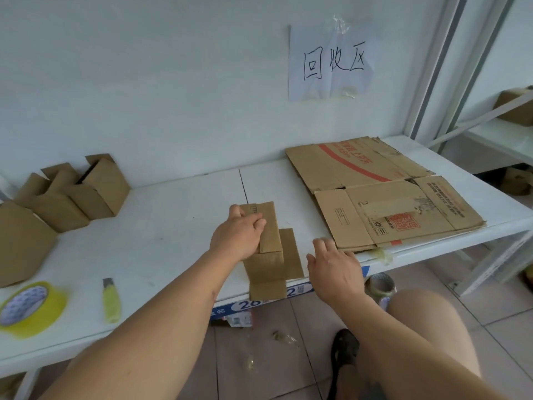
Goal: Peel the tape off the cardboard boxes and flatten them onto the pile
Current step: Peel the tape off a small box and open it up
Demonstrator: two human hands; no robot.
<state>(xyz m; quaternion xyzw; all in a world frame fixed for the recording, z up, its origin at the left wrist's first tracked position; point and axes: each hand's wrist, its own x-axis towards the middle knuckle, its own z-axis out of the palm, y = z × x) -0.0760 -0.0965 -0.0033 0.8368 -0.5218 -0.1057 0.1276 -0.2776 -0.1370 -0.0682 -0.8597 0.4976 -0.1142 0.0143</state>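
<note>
A small cardboard box (269, 255) stands near the front edge of the white table (173, 226), its flaps spread out. My left hand (238, 235) lies on its top flap with fingers curled over the flap's edge. To the right of the box my right hand (334, 267) hovers open, fingers spread, touching nothing. At the right of the table lies the pile of flattened cardboard (383, 192). Several open small boxes (72, 194) stand at the far left.
A yellow tape roll (31, 308) and a yellow box cutter (111, 300) lie at the table's front left. A paper sign (331, 59) hangs on the wall. Another tape roll (380, 287) sits below the table edge. Tape scraps litter the tiled floor (274, 356).
</note>
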